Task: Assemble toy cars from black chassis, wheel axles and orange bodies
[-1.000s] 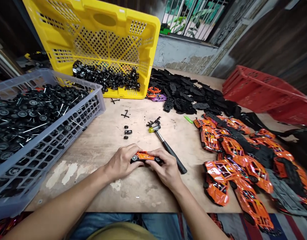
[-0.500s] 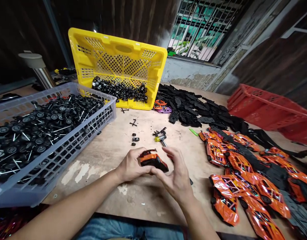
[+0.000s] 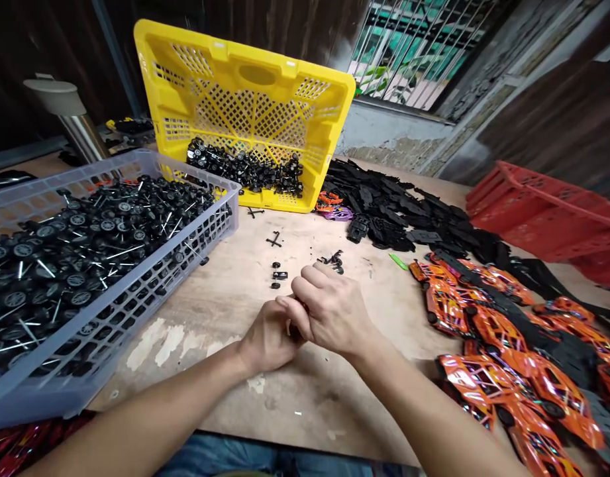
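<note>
My left hand (image 3: 267, 341) and my right hand (image 3: 329, 308) are pressed together over the wooden table (image 3: 220, 298), just in front of me. The right hand lies on top, its fingers curled over the left. Both are closed around the small orange toy car seen in them a moment ago; it is now almost wholly hidden, with only a dark sliver showing between the palms. A loose wheel pair (image 3: 277, 273) and small black bits (image 3: 334, 260) lie just beyond my knuckles.
A grey basket (image 3: 136, 291) of black wheels and axles stands at the left. A tipped yellow crate (image 3: 245, 99) holds more wheels behind. Black chassis plates (image 3: 399, 212) are heaped at back right, orange car bodies (image 3: 503, 331) at the right, red baskets (image 3: 548, 212) beyond.
The car was lifted off the table and turned over, then my right hand closed over it and the left hand. The view rose and swung right; the hammer is out of sight.
</note>
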Demonstrator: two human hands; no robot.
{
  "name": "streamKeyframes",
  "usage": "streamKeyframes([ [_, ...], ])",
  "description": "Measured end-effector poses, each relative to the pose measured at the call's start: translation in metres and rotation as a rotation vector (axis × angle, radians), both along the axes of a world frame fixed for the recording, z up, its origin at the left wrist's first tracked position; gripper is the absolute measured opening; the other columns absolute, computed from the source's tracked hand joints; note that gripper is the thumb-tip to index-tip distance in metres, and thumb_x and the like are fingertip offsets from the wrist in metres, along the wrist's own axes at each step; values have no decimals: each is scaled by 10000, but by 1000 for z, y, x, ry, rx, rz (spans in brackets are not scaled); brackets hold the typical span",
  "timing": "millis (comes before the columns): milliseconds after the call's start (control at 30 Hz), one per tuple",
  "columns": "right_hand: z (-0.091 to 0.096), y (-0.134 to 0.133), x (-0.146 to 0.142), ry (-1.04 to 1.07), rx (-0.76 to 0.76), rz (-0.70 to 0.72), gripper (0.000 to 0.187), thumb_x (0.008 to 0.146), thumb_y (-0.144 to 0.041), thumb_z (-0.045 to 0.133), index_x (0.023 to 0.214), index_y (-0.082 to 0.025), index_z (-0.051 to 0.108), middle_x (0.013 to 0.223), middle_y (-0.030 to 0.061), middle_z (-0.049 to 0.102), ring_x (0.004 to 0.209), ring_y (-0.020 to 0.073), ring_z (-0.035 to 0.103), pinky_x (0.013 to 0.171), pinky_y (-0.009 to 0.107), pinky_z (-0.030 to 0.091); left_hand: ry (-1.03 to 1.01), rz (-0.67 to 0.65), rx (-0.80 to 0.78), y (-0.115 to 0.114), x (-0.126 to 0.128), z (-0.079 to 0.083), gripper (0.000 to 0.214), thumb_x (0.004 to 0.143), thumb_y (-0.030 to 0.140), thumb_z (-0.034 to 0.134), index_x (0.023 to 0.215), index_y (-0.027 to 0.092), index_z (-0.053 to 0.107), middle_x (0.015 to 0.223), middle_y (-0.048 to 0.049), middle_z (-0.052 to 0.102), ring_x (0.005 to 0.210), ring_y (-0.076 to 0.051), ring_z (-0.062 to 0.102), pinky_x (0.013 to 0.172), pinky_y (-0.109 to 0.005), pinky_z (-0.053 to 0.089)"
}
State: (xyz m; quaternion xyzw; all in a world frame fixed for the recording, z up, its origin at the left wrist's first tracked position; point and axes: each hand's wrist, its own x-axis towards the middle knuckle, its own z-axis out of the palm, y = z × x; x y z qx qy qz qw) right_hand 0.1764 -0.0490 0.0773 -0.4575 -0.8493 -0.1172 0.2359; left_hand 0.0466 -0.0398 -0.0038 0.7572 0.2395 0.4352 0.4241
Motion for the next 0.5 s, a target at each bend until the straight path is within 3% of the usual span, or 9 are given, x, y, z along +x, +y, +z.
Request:
streamKeyframes([
  [167,-14,-3,0,143,25,-41,383,965,-244,401,591,-219,475,593,18,440,564,160,389,551,309,322,60,14,-32,2,-2,-2,195,726,121,539,593,200,418,525,52,419,477,-86,388,469,-232,304],
  [267,-17,-7,10,326,-68,-9,346,981,-345,388,707,-207,547,675,35,503,641,177,467,605,317,387,50,10,-76,5,-3,1,113,763,148,581,680,178,510,615,32,512,551,-104,466,528,-232,367],
  [367,-12,-12,25,486,-213,98,311,902,-492,553,984,-194,587,887,69,595,832,209,559,717,330,461,9,-51,-165,8,-4,5,104,815,227,630,887,153,623,805,-19,643,730,-155,590,673,-255,461],
  [500,-8,-17,38,554,-336,137,352,788,-411,742,1026,-206,584,924,47,622,851,186,593,739,294,477,-29,-202,-265,10,-3,9,204,833,271,649,991,143,664,960,-60,685,886,-194,635,804,-280,491],
])
